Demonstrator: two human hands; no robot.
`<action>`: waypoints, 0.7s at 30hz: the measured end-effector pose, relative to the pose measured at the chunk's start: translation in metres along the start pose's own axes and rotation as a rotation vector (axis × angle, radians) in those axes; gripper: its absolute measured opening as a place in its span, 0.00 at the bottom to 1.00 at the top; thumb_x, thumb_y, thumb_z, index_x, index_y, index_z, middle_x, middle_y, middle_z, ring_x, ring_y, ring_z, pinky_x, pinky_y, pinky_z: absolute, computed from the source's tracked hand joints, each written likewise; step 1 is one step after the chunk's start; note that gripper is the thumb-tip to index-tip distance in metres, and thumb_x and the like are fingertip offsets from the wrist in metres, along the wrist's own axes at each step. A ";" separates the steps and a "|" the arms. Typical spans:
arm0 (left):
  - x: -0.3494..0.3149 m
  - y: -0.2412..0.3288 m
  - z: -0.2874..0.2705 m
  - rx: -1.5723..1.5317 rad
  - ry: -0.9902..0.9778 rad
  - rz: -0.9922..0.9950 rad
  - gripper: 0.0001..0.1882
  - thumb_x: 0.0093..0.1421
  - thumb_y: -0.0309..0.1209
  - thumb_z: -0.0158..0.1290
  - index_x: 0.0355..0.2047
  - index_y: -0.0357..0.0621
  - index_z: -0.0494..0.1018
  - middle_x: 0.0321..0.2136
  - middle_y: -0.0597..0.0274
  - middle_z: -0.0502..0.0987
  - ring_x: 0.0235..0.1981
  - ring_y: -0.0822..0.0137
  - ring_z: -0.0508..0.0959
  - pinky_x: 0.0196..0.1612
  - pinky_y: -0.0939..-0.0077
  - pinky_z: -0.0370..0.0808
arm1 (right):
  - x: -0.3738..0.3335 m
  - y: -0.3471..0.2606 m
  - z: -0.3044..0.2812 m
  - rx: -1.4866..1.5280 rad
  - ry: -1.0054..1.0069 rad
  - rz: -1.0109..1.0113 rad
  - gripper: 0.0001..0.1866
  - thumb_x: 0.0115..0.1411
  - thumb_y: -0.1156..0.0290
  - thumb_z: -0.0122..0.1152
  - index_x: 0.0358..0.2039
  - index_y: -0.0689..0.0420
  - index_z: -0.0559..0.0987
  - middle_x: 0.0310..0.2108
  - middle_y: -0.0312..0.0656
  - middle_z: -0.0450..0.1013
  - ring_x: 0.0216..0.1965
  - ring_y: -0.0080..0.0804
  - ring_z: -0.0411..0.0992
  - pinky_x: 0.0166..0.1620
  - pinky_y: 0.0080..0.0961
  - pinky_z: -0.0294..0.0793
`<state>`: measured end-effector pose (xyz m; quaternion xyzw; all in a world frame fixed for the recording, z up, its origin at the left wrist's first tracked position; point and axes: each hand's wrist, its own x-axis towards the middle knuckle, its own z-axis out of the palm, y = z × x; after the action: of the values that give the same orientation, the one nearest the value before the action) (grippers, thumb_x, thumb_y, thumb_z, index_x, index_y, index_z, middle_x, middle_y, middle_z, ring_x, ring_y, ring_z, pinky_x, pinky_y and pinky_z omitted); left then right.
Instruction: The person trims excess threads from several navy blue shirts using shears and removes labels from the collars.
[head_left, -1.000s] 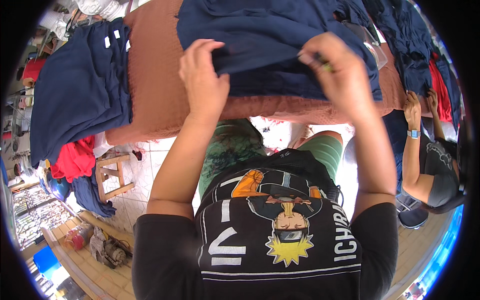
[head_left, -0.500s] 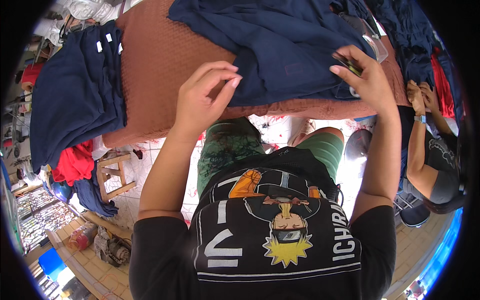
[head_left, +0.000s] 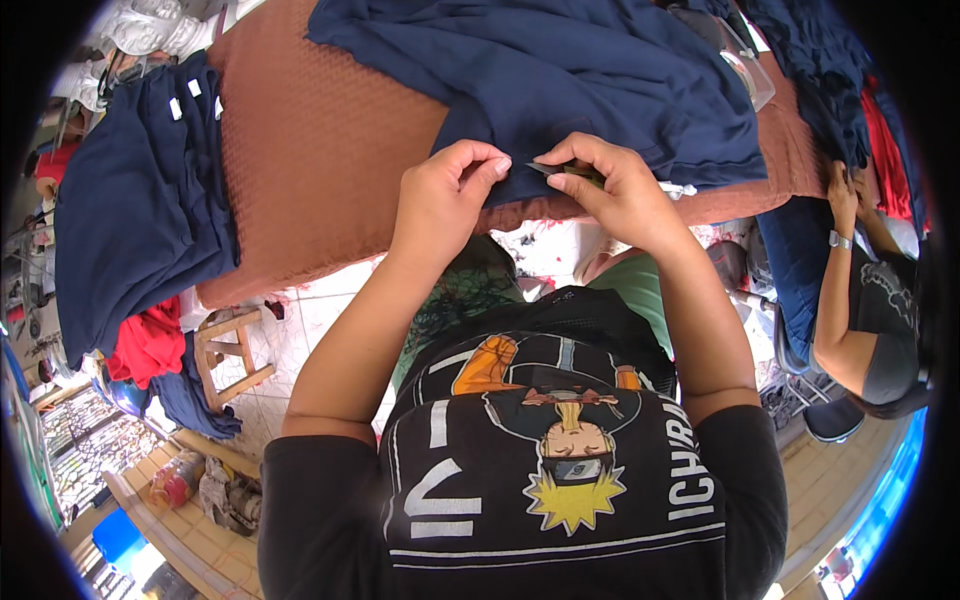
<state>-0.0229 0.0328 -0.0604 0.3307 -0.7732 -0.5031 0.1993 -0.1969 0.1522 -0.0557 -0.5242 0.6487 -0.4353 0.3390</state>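
A navy blue garment (head_left: 600, 85) lies spread over the table, its near edge close to both my hands. My left hand (head_left: 440, 195) is closed in a pinch, thumb against forefinger, above the garment's near-left edge. Anything between those fingertips is too small to make out. My right hand (head_left: 630, 200) grips small dark thread snips (head_left: 545, 168), whose pointed tip reaches toward the left fingertips with a narrow gap between. Most of the snips' body is hidden in the palm.
The table's brown quilted cover (head_left: 320, 120) borders a pile of navy garments (head_left: 140, 200) with white tags. Red cloth (head_left: 150, 335) hangs below, beside a wooden stool frame (head_left: 235, 350). At the right, a clear plastic container (head_left: 755, 85) sits near a co-worker's hands (head_left: 845, 195) on dark cloth.
My right hand has swung left and inward with the snips, bringing their tip near my left hand. The left has moved slightly right and its fingers have closed to a tighter pinch.
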 end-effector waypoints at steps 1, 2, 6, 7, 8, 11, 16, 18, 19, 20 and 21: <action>0.001 -0.001 -0.002 -0.077 -0.017 -0.056 0.08 0.62 0.29 0.56 0.38 0.37 0.78 0.31 0.63 0.81 0.34 0.77 0.79 0.40 0.82 0.74 | 0.000 0.000 0.001 -0.020 -0.004 -0.023 0.08 0.58 0.77 0.61 0.39 0.61 0.77 0.36 0.43 0.75 0.35 0.32 0.76 0.39 0.26 0.74; 0.001 -0.001 -0.003 -0.082 -0.029 -0.047 0.09 0.64 0.29 0.55 0.38 0.35 0.78 0.32 0.64 0.81 0.35 0.77 0.78 0.41 0.82 0.74 | 0.000 0.000 0.002 -0.040 -0.008 -0.045 0.08 0.57 0.77 0.61 0.39 0.60 0.77 0.35 0.43 0.75 0.34 0.35 0.76 0.39 0.28 0.73; 0.001 -0.003 -0.002 -0.095 -0.027 -0.035 0.09 0.63 0.29 0.54 0.38 0.36 0.78 0.32 0.63 0.81 0.35 0.77 0.78 0.41 0.83 0.74 | 0.004 0.001 0.006 -0.232 0.023 -0.243 0.09 0.57 0.74 0.61 0.39 0.57 0.77 0.34 0.44 0.73 0.33 0.45 0.74 0.38 0.33 0.73; 0.000 -0.002 -0.002 -0.096 -0.025 -0.037 0.08 0.63 0.29 0.54 0.37 0.36 0.78 0.32 0.63 0.81 0.34 0.77 0.78 0.40 0.83 0.74 | 0.004 -0.001 0.007 -0.242 0.027 -0.239 0.09 0.56 0.74 0.61 0.39 0.56 0.77 0.34 0.44 0.73 0.33 0.46 0.74 0.38 0.34 0.73; 0.000 -0.001 -0.002 -0.098 -0.023 -0.039 0.08 0.63 0.29 0.54 0.37 0.35 0.78 0.31 0.63 0.81 0.34 0.77 0.78 0.40 0.83 0.73 | 0.005 -0.003 0.009 -0.251 0.031 -0.236 0.09 0.56 0.73 0.61 0.39 0.56 0.77 0.35 0.43 0.73 0.34 0.47 0.73 0.38 0.35 0.72; 0.000 -0.001 -0.007 -0.034 -0.021 0.240 0.07 0.61 0.29 0.57 0.33 0.36 0.78 0.29 0.62 0.80 0.32 0.76 0.77 0.39 0.82 0.73 | 0.005 -0.013 0.011 -0.396 0.021 -0.216 0.09 0.56 0.72 0.61 0.38 0.54 0.77 0.35 0.43 0.73 0.35 0.47 0.73 0.38 0.37 0.72; 0.000 0.015 -0.057 -0.099 -0.409 0.397 0.09 0.53 0.30 0.63 0.29 0.37 0.77 0.31 0.60 0.77 0.33 0.71 0.76 0.39 0.78 0.73 | 0.003 -0.017 -0.008 -0.422 0.135 -0.229 0.11 0.54 0.74 0.63 0.38 0.56 0.77 0.37 0.42 0.74 0.36 0.45 0.74 0.38 0.36 0.73; -0.002 0.025 -0.051 0.103 -0.316 0.493 0.10 0.50 0.30 0.64 0.30 0.38 0.76 0.33 0.60 0.77 0.36 0.67 0.77 0.40 0.74 0.73 | 0.001 -0.022 -0.017 -0.310 0.170 -0.192 0.13 0.52 0.72 0.66 0.39 0.56 0.77 0.37 0.41 0.74 0.36 0.45 0.74 0.39 0.36 0.73; -0.002 0.021 -0.044 0.276 -0.227 0.552 0.10 0.51 0.29 0.63 0.31 0.38 0.76 0.33 0.60 0.77 0.36 0.66 0.77 0.41 0.74 0.73 | -0.001 -0.024 -0.020 -0.257 0.190 -0.174 0.14 0.51 0.72 0.67 0.40 0.56 0.77 0.37 0.41 0.74 0.36 0.45 0.74 0.39 0.36 0.73; -0.004 0.011 -0.038 0.454 -0.131 0.605 0.10 0.51 0.28 0.63 0.31 0.38 0.76 0.33 0.60 0.77 0.36 0.66 0.77 0.41 0.73 0.73 | -0.002 -0.026 -0.023 -0.310 0.161 -0.205 0.19 0.49 0.69 0.70 0.43 0.55 0.78 0.37 0.40 0.74 0.37 0.44 0.75 0.41 0.35 0.74; -0.007 0.002 -0.034 0.631 -0.032 0.652 0.10 0.51 0.27 0.62 0.32 0.38 0.76 0.33 0.61 0.77 0.35 0.65 0.77 0.41 0.72 0.73 | -0.004 -0.029 -0.021 -0.380 0.166 -0.217 0.20 0.49 0.69 0.70 0.43 0.55 0.78 0.37 0.40 0.74 0.37 0.44 0.75 0.42 0.35 0.74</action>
<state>0.0026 0.0163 -0.0444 0.1067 -0.9554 -0.1587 0.2250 -0.2034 0.1587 -0.0211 -0.6076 0.6844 -0.3811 0.1310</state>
